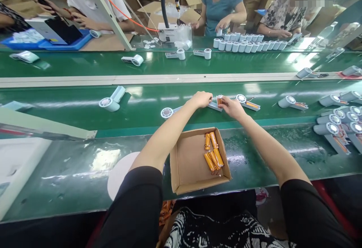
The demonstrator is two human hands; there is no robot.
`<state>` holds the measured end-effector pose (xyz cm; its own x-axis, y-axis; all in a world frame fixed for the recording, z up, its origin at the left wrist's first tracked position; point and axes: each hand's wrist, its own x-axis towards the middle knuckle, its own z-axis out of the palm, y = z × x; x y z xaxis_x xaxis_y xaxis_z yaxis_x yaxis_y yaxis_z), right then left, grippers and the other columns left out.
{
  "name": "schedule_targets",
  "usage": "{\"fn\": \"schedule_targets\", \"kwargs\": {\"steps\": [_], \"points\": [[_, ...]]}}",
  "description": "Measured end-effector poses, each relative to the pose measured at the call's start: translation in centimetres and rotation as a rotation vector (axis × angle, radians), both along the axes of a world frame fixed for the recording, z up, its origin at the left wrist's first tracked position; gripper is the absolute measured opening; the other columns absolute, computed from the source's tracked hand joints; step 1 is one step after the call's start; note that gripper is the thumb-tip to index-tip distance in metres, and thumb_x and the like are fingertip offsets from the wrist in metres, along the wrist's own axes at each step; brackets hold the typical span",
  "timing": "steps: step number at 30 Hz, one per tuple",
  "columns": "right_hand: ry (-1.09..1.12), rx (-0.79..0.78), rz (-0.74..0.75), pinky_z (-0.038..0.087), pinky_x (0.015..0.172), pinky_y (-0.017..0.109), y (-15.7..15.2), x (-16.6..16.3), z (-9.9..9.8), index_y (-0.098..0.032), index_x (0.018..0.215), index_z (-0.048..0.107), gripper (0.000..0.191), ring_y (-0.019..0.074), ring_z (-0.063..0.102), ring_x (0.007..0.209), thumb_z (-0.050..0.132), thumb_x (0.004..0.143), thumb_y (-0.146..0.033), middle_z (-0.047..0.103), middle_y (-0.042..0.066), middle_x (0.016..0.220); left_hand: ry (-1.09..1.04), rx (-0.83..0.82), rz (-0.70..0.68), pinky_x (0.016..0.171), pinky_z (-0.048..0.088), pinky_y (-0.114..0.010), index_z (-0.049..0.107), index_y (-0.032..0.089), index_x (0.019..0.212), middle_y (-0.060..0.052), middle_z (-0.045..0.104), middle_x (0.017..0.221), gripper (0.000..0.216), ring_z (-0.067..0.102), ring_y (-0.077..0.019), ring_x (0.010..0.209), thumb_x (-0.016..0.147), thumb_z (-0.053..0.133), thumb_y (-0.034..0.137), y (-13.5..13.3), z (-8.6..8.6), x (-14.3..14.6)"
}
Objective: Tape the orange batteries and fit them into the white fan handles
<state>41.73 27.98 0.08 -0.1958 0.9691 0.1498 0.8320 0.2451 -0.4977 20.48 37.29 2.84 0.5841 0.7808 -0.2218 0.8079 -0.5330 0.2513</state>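
the right hand (229, 108) pinches an orange battery (219, 100) beside the left hand (201, 99).

A green conveyor belt (147, 116) carries white handheld fan bodies (109, 101), and a cardboard tray (186, 157) sits on the green workbench (65, 176).

The left hand (201, 99) is resting on a white plastic handheld fan's handle (214, 106) while the right hand (229, 107) is gripping an orange cylindrical battery (219, 100) over the green conveyor belt (85, 116).
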Motion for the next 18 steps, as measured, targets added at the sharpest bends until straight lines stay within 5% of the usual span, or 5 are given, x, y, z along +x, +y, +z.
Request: {"fn": "schedule_targets", "kwargs": {"steps": [6, 10, 15, 18], "points": [[-0.046, -0.089, 0.045, 0.057, 0.095, 0.038, 0.8, -1.4, 1.1, -0.021, 0.117, 0.081, 0.022, 0.0300, 0.078, 0.097, 0.078, 0.096, -0.026, 0.085, 0.009, 0.101, -0.077, -0.004, 0.127, 0.103, 0.052, -0.036, 0.072, 0.022, 0.127, -0.014, 0.079, 0.125, 0.028, 0.072, -0.0289, 0.117, 0.103, 0.060, 0.024, -0.4, 0.2, 1.0], [0.045, -0.087, -0.030, 0.062, 0.101, 0.044, 0.2, -3.4, 2.0, -0.015, 0.128, 0.074, 0.040, 0.0270, 0.074, 0.111, 0.076, 0.104, -0.047, 0.076, 0.009, 0.126, -0.112, 0.006, 0.223, 0.105, 0.053, -0.038, 0.070, 0.022, 0.128, -0.014, 0.077, 0.130, 0.027, 0.071, -0.0290, 0.120, 0.104, 0.056, 0.021, -1.4, 0.6, 1.3], [0.150, -0.017, -0.141, 0.062, 0.106, 0.043, -3.2, -3.7, 5.5, -0.011, 0.142, 0.067, 0.048, 0.0252, 0.071, 0.120, 0.066, 0.110, -0.048, 0.066, 0.010, 0.144, -0.192, -0.007, 0.228, 0.110, 0.053, -0.036, 0.065, 0.017, 0.143, -0.017, 0.073, 0.143, 0.041, 0.071, -0.0271, 0.128, 0.106, 0.047, 0.015, -3.8, 3.4, 1.8], [0.193, 0.010, -0.185, 0.064, 0.102, 0.048, -7.3, -1.7, 7.4, -0.017, 0.136, 0.070, 0.041, 0.0265, 0.073, 0.118, 0.073, 0.107, -0.046, 0.072, 0.010, 0.136, -0.290, 0.023, 0.173, 0.124, 0.044, -0.034, 0.051, 0.016, 0.160, -0.015, 0.060, 0.164, 0.055, 0.059, -0.0249, 0.148, 0.105, 0.054, 0.021, -7.9, 5.2, -2.0]]}}
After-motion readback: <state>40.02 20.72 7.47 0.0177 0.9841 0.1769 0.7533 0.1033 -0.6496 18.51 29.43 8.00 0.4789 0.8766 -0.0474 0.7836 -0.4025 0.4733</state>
